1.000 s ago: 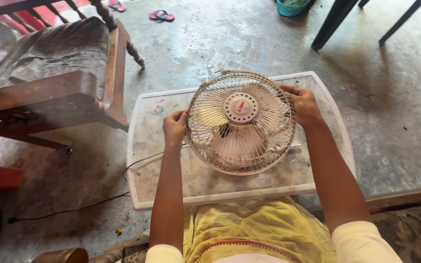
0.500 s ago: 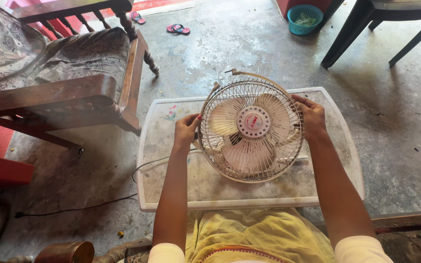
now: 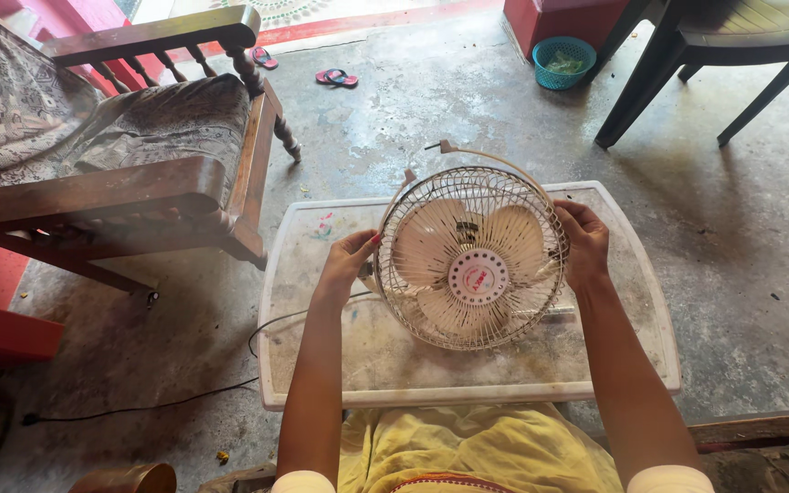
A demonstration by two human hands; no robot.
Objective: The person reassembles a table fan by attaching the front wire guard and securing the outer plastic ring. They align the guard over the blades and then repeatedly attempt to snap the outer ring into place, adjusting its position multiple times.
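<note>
Fingers of left hand [image 3: 347, 258] and right hand [image 3: 584, 241] curl closed on opposite rims of round cream wire-caged fan [image 3: 470, 258], tilted above dusty white plastic table [image 3: 321, 365]; base contact probably hidden.

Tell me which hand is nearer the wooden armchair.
Left. The left hand grips the fan's left rim, on the side of the wooden armchair; the right hand grips the far rim.

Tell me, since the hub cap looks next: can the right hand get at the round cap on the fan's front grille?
Probably yes: right hand grips the fan rim, and nothing covers the cap.
</note>
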